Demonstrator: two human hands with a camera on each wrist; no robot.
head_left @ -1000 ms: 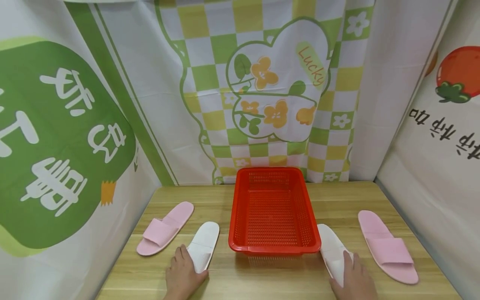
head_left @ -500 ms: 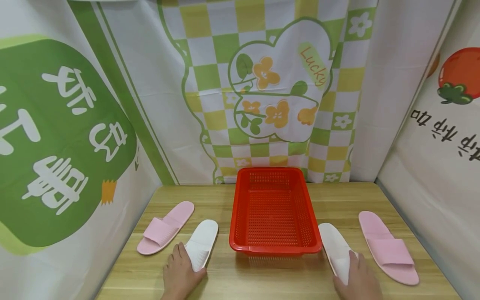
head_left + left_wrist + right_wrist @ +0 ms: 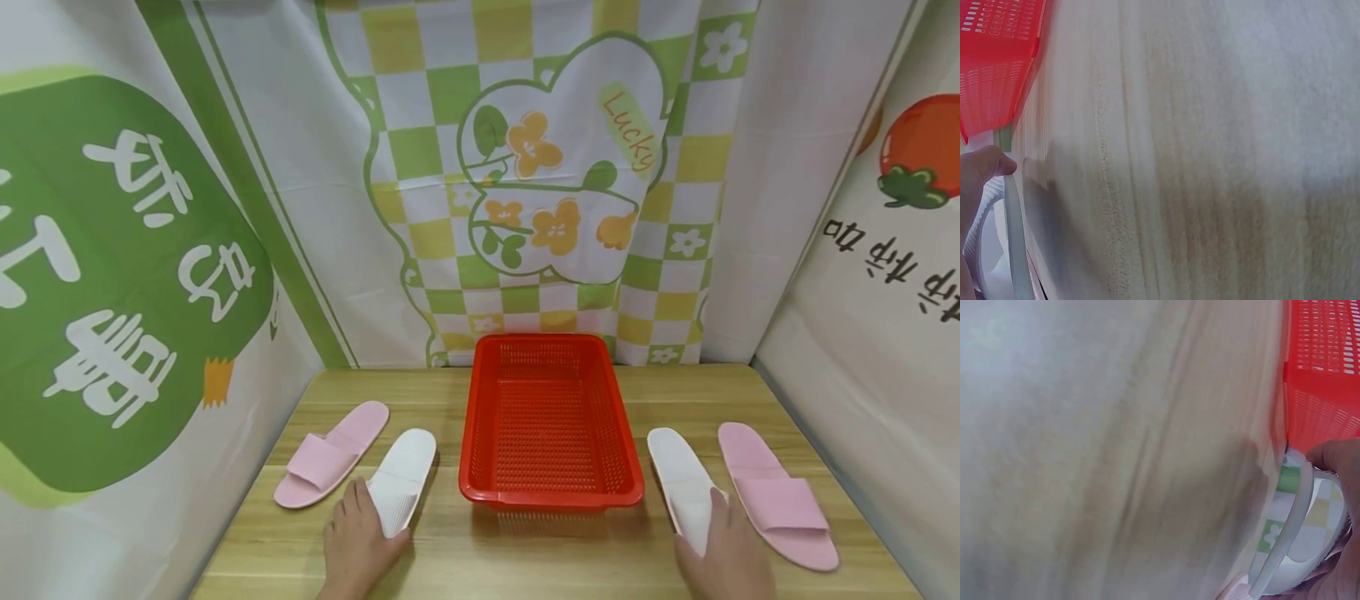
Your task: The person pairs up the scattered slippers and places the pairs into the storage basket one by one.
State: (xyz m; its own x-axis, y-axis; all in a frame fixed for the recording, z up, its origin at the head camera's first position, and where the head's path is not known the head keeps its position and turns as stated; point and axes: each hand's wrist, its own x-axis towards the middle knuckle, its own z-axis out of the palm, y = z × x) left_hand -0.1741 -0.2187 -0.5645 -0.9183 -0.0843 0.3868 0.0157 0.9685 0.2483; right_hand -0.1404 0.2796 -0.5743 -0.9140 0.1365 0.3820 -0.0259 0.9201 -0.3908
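My left hand (image 3: 362, 533) grips a white slipper (image 3: 408, 467) across its ribbed strap, left of the red basket (image 3: 551, 500). In the left wrist view the thumb (image 3: 999, 161) presses the sole's edge, and a shadow lies on the table beneath. At the right of the basket, my right hand (image 3: 726, 546) grips the other white slipper (image 3: 675, 460) by its strap end. The right wrist view shows that slipper's sole (image 3: 1285, 540) raised on edge off the table, under the thumb (image 3: 1329, 453). Most of the other fingers are hidden in both wrist views.
One pink slipper (image 3: 318, 463) lies at the left of the wooden table (image 3: 540, 567), another pink slipper (image 3: 783, 502) at the right, close to my right hand. Printed cloth (image 3: 420, 150) hangs behind and on both sides of the table.
The right hand has carried its white slipper away from the basket, to the right and slightly up in view. The left hand's white slipper has shifted slightly up and left. The basket stays put.
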